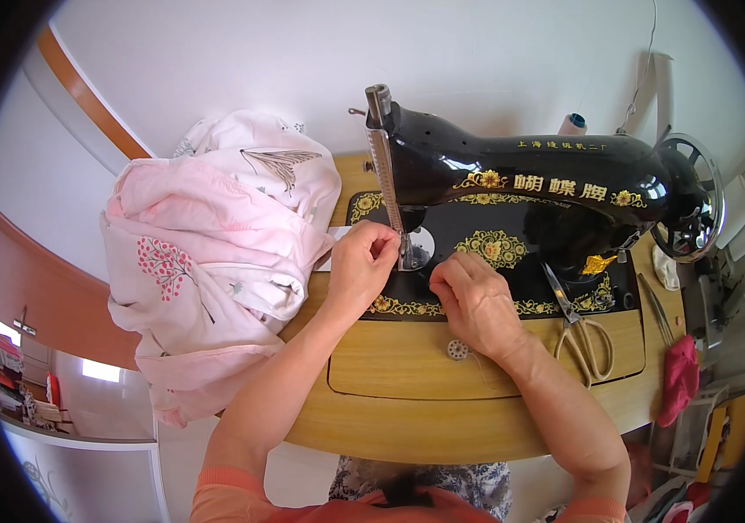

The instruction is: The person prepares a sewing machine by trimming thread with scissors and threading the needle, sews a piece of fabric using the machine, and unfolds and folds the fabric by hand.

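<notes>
A black sewing machine (529, 157) with gold flower patterns and Chinese lettering stands on the wooden table. Beside its needle area, my left hand (362, 264) has thumb and forefinger pinched together; anything between them is too small to see. My right hand (480, 305) is over the front of the machine bed (499, 248), its fingers curled and closed, their tips partly hidden. Just below that hand lies a small metal bobbin (457, 349), with a thin thread trailing near it. Scissors (575, 327) with cream handles rest to the right, blades across the bed's edge.
Pink and white printed fabric (216, 253) is heaped at the table's left. On the right are the handwheel (693, 199), a pair of slender metal tweezers (656, 309) and a dark pink cloth (679, 379). Behind the machine stands a thread spool (574, 125), close to the wall.
</notes>
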`<state>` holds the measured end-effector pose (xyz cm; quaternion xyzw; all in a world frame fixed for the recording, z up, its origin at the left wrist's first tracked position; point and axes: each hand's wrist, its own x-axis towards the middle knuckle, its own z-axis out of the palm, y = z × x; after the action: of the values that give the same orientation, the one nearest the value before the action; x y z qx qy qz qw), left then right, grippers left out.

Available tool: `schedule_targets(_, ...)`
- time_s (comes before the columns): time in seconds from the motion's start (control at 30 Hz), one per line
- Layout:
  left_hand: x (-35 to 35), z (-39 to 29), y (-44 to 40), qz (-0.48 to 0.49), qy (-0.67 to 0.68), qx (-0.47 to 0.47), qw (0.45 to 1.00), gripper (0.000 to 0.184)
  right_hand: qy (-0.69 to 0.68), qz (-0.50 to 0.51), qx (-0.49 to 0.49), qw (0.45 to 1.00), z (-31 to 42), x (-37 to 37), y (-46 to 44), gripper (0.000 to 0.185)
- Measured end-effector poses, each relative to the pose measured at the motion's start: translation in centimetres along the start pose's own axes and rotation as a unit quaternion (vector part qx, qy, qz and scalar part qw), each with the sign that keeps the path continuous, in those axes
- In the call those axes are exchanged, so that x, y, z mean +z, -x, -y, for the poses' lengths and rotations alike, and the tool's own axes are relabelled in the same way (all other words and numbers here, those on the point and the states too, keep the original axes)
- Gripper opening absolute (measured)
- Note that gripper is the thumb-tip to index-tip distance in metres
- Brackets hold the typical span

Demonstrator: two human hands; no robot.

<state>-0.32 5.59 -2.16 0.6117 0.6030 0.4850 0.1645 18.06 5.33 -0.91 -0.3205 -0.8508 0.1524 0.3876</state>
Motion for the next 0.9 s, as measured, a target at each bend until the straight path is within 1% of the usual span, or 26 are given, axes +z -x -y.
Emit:
schedule_targets(0.63, 0.0, -0.2, 0.0, 0.004, -0.002, 0.005, 1.000, 0.006, -0.006, -0.006, 0.001, 1.000, 0.0, 0.0, 0.0, 0.011)
schedule_targets(0.73, 0.0, -0.2, 0.0, 0.006, 0.000, 0.002, 1.000, 0.006, -0.034, -0.005, 0.019, 0.999, -0.2, 0.0, -0.1, 0.009)
schedule_targets(0.83, 0.0, -0.2, 0.0, 0.008, 0.005, -0.004, 1.000, 0.005, -0.110, -0.020, 0.098, 0.989, 0.2, -0.2, -0.6, 0.009)
schedule_targets(0.9, 0.0, -0.2, 0.0, 0.007, 0.006, -0.006, 1.000, 0.005, -0.114, -0.028, 0.140, 0.983, -0.1, -0.4, -1.3, 0.010)
